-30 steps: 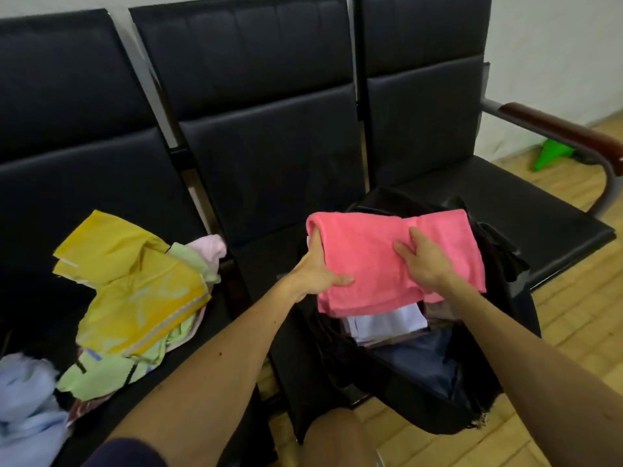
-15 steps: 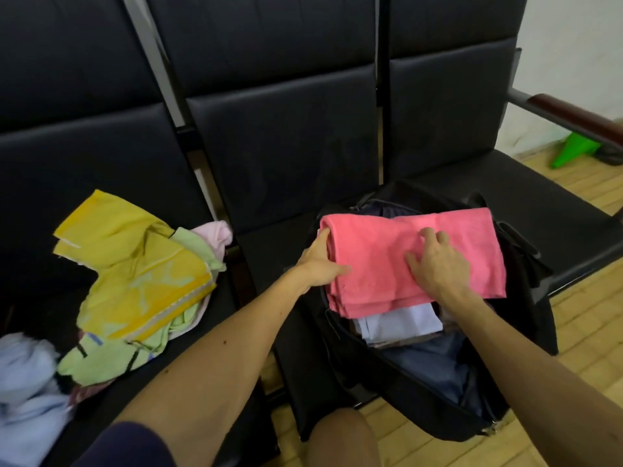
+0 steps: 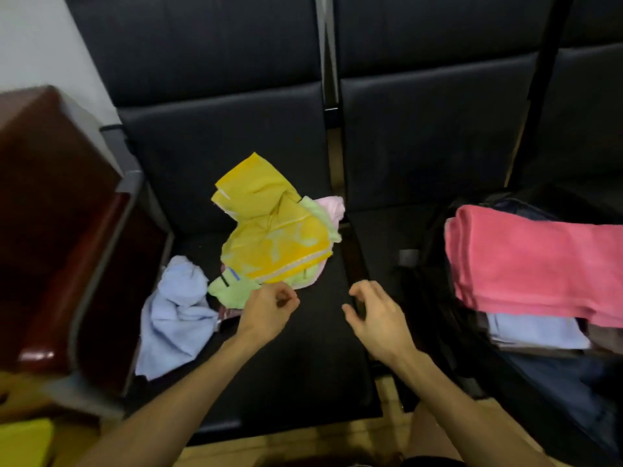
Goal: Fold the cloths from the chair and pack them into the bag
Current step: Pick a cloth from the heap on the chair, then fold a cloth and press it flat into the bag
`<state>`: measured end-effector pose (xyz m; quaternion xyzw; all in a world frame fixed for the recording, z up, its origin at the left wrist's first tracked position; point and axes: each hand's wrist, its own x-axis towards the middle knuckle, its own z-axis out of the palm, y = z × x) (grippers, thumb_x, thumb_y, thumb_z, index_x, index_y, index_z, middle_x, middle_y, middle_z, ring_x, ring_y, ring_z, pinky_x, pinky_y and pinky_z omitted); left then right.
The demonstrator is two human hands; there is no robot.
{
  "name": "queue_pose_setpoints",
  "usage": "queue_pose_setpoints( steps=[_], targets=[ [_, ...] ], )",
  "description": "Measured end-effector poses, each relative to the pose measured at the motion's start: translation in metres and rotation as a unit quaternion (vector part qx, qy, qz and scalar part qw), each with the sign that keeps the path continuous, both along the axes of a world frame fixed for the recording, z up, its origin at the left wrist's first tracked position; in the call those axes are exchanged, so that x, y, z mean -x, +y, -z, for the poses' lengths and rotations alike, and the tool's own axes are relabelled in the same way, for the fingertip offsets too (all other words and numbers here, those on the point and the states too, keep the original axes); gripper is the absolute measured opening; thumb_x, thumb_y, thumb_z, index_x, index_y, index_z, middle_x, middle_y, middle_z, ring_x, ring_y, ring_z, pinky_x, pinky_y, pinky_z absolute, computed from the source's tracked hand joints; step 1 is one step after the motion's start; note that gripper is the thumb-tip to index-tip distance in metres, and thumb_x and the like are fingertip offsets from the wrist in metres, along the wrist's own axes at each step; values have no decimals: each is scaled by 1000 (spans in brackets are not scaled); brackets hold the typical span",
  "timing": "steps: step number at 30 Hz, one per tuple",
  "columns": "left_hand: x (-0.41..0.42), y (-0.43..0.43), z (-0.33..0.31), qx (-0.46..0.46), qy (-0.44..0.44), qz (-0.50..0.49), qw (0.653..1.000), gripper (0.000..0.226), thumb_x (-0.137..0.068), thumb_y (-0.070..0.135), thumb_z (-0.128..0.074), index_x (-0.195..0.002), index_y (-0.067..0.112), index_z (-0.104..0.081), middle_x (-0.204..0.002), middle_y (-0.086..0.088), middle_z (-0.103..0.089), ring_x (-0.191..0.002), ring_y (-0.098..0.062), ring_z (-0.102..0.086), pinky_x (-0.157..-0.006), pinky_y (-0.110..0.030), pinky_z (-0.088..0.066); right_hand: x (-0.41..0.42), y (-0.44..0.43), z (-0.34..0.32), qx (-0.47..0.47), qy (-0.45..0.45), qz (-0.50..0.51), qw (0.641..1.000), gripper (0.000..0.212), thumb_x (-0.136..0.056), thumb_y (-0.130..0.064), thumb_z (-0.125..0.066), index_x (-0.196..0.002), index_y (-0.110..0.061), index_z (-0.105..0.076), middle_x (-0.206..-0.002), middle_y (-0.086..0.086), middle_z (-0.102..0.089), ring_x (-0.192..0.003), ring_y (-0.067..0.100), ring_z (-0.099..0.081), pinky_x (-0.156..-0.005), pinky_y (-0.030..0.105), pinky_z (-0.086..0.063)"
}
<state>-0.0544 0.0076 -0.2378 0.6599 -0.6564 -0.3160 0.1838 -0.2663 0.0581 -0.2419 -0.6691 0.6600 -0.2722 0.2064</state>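
Both hands are hanging empty over the front of the chair seat (image 3: 303, 372), the left hand (image 3: 266, 313) and the right hand (image 3: 379, 320) each with fingers loosely curled and gripping nothing. Just beyond the left hand's fingertips a green cloth (image 3: 232, 291) is lying under a yellow cloth (image 3: 269, 237), with a pale pink cloth (image 3: 332, 205) peeking out at the far side of that heap. A light blue cloth (image 3: 175, 311) is slumping just left of the left wrist. All four are looking unfolded, so most of the work seems to be waiting.

Off to the right of the right hand the bag (image 3: 438, 332) is standing open. It is carrying a folded pink towel (image 3: 526, 264) on top of a folded pale cloth (image 3: 536, 332), so at least two pieces appear packed, though the towel is sitting high.

Bare seat is lying between the hands, giving folding room. A wooden armrest (image 3: 50, 230) is closing in the far left, and the gap between seats is running just beside the right hand.
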Motion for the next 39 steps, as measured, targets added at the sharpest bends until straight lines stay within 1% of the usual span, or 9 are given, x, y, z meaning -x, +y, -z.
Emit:
queue_pose_setpoints(
  steps=[3,8,13,18,22,27,33,36,39],
  targets=[
    [-31,-7,23,-34,-37,-32,998,6,-88,17,-70,-83,18,-75,-86,4,-75,-85,-13,-69,-74,-23,-50,-52,-26,18,-66,44,-52,995,7,-95,-27,-60,-93,-22,-56,-93,-8,-58,-94,16,-60,-76,32,-48],
    [-48,-47,51,-24,-91,-57,994,14,-90,24,-61,-77,22,-63,-88,-7,-70,-88,-30,-67,-67,-32,-45,-101,-78,42,-139,81,-60,985,22,-98,-27,-56,-118,-23,-61,-122,-2,-62,-113,21,-58,-91,34,-45],
    [-42,-83,64,-4,-169,7,986,31,-97,27,-58,-127,21,-60,-126,-7,-58,-110,-31,-61,-84,-40,-50,-113,-121,58,-131,202,-92,966,47,-93,-6,-54,-138,-15,-43,-139,8,-38,-125,29,-44,-91,42,-47],
    [-38,-102,79,-3,-252,81,964,47,-95,40,-60,-137,23,-47,-135,-4,-52,-115,-31,-60,-86,-39,-50,-111,-146,65,-109,328,-125,930,49,-86,-1,-59,-131,-11,-45,-134,10,-43,-124,31,-43,-92,42,-47],
    [-36,-106,85,27,-293,112,949,34,-101,37,-51,-130,20,-55,-129,-3,-55,-111,-29,-63,-82,-37,-51,-106,-158,62,-122,369,-125,913,41,-87,-2,-58,-127,-10,-51,-132,9,-49,-126,30,-43,-96,39,-43],
    [-40,-106,85,19,-231,74,970,31,-104,31,-39,-119,19,-64,-127,-3,-58,-112,-29,-59,-84,-39,-48,-104,-158,59,-114,338,-119,927,43,-91,-24,-62,-130,-12,-49,-133,8,-49,-127,30,-42,-99,42,-41],
    [-41,-99,24,223,-104,-66,967,37,-95,34,-23,-87,14,-54,-85,-5,-59,-86,-27,-50,-74,-40,-34,-115,-157,29,-4,219,-25,975,31,-94,-21,-59,-124,-14,-54,-120,8,-55,-112,32,-53,-86,44,-45],
    [-42,-111,-56,261,39,-102,959,23,-101,22,-31,-79,16,-37,-70,-1,-43,-69,-22,-41,-67,-32,-25,-118,-158,-28,-8,159,10,987,56,-92,-42,-63,-135,-14,-40,-124,8,-50,-110,32,-53,-85,47,-49],
    [-50,-117,-147,321,116,-64,938,20,-106,23,-33,-88,17,-38,-66,-2,-50,-60,-18,-48,-59,-30,-26,-123,-153,-99,36,66,-4,997,78,-83,-55,-68,-144,-20,-32,-133,5,-49,-119,29,-53,-94,46,-47]
  ],
)
